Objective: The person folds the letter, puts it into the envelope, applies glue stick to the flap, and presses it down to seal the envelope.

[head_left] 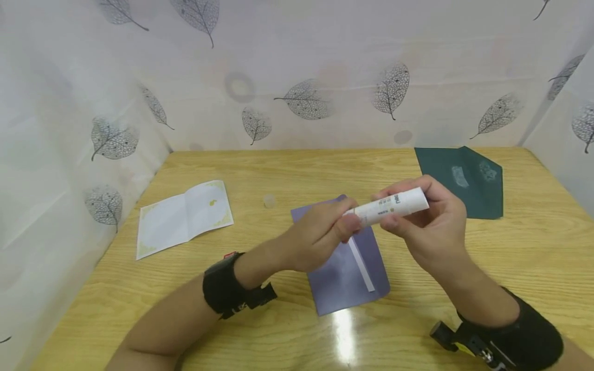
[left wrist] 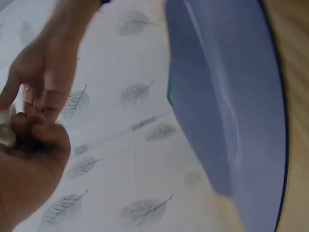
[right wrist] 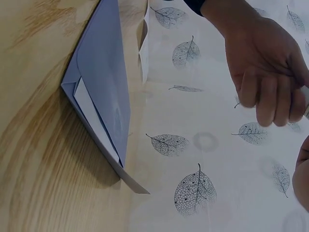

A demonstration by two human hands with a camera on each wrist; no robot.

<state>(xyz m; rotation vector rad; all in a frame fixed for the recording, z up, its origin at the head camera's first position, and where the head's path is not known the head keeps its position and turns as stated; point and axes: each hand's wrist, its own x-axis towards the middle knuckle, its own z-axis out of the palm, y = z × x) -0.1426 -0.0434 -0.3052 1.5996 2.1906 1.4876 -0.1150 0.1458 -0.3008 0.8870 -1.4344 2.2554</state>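
A white glue stick point(head_left: 389, 207) with printed lettering is held up over the table, lying nearly sideways. My left hand point(head_left: 312, 234) pinches its left end between thumb and fingers, hiding that tip. Toward the other end, the thumb and fingers of my right hand point(head_left: 433, 224) grip the tube. Below both hands lies a purple envelope point(head_left: 336, 288), its flap raised in the right wrist view, with a white strip point(head_left: 363, 268) showing along the opening. Only a sliver of the glue stick point(left wrist: 7, 135) appears in the left wrist view.
A folded white card point(head_left: 167, 226) with gold corners rests on the left of the wooden table. Near the envelope is a small translucent disc point(head_left: 269, 201). A dark green envelope point(head_left: 482, 193) with whitish patches lies at the back right. Leaf-patterned curtain point(head_left: 325, 62) surrounds the table.
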